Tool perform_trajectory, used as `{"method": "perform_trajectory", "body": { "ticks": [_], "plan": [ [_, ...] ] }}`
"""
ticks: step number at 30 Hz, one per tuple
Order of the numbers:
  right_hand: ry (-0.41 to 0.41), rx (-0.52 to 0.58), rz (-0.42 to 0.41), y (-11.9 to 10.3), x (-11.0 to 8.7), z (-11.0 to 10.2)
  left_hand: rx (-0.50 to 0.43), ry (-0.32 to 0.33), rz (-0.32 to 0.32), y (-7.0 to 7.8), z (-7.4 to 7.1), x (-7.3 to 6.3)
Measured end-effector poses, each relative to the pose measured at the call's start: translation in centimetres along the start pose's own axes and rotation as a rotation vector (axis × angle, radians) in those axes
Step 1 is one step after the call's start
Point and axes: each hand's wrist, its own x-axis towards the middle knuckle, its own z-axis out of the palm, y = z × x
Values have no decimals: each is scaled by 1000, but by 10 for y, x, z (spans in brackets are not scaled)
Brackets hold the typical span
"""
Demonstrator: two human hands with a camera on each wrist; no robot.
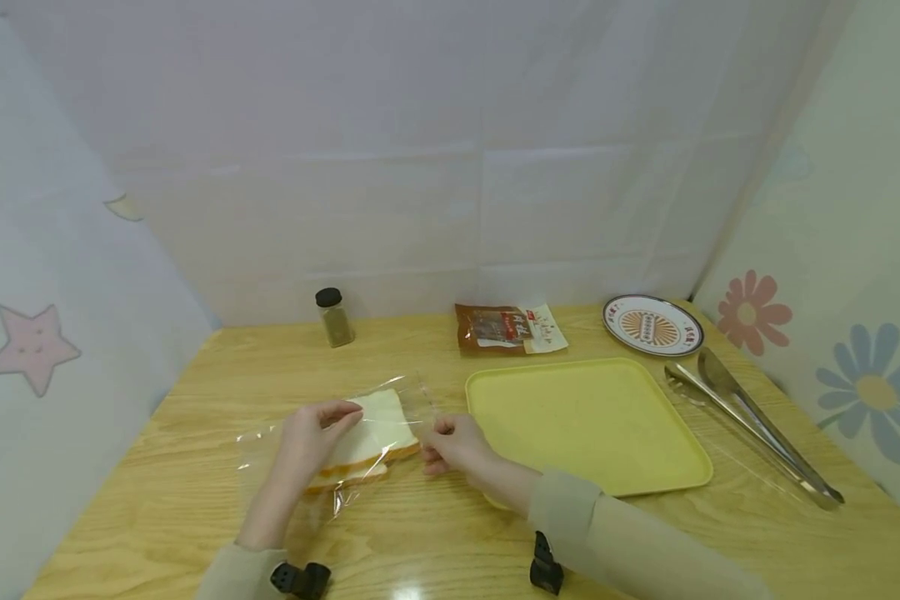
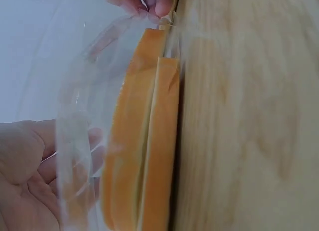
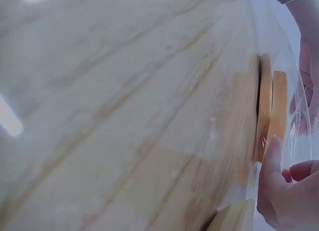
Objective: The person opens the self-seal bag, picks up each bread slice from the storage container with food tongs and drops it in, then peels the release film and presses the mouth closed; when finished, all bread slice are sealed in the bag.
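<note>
Slices of white bread point(image 1: 378, 421) with orange-brown crusts lie stacked inside a clear plastic bag point(image 1: 255, 454) on the table. My left hand point(image 1: 307, 437) is over the bag's left part, thumb and fingertips drawn together on the film above the bread. In the left wrist view, the film partly covers that hand's fingers point(image 2: 50, 166), and two crust edges point(image 2: 162, 141) stand out beside them. At the bag's right edge, my right hand point(image 1: 457, 446) pinches the film with curled fingers, close to the bread's corner. The right wrist view shows its thumb point(image 3: 271, 159) near the crust.
A yellow tray point(image 1: 570, 425) lies just right of my right hand. Behind are a black-capped spice jar point(image 1: 335, 318), a brown food packet point(image 1: 506, 328) and a patterned plate point(image 1: 652, 325). Metal tongs point(image 1: 753, 425) rest along the right side. Cloth walls point(image 1: 420, 167) surround the wooden table.
</note>
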Motion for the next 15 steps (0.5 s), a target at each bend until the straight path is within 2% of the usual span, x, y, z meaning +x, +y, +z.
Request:
{"method": "perform_trajectory", "body": {
  "ticks": [4,8,11,15],
  "plan": [
    [-4,-6,-7,-1,-5,-1,15,-17,-10,2,-6,-1],
    [-2,-35,-17,-2,-9,-4,58,-61,14,7,-14,4],
    [-7,-48,-18,-2,-12,-5,123,-118,66,13,-23,9],
    [-24,-37,-14,-2,-16,-5,248,-238,121,23,-34,22]
  ]
}}
